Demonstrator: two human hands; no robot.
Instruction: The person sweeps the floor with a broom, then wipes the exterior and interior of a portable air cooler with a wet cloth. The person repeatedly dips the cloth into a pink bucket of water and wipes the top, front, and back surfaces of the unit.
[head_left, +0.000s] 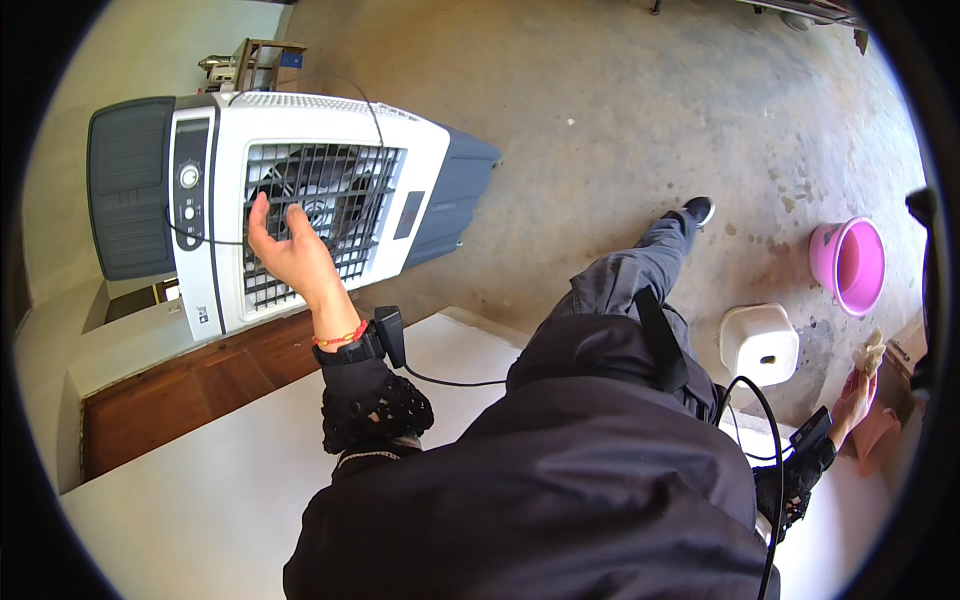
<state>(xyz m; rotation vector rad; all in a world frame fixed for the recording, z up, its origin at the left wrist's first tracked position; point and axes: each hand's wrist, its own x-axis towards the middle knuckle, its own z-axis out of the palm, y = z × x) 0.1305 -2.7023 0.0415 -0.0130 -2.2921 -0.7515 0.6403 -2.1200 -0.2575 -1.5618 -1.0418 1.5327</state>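
Note:
On the left, my left hand (294, 251) is raised in front of the grille (322, 217) of a white and grey air cooler (420, 150). Its thumb and forefinger are apart, and the other fingers are hidden. A thin black cord (214, 241) runs to the hand and loops across the grille. Whether the hand holds the cord or only passes in front of it, I cannot tell. At the far right, my right hand (853, 405) grips a crumpled pale cloth (871, 352). A pink object (877, 442) lies close beside that hand.
A white plastic stool (757, 341) and a pink bucket (851, 262) stand on the stained concrete floor (555, 97). Below the cooler are a brown wooden panel (202, 405) and a white surface (225, 510). Cables (454, 384) run from both wrist devices. A small wooden shelf (255, 64) stands behind.

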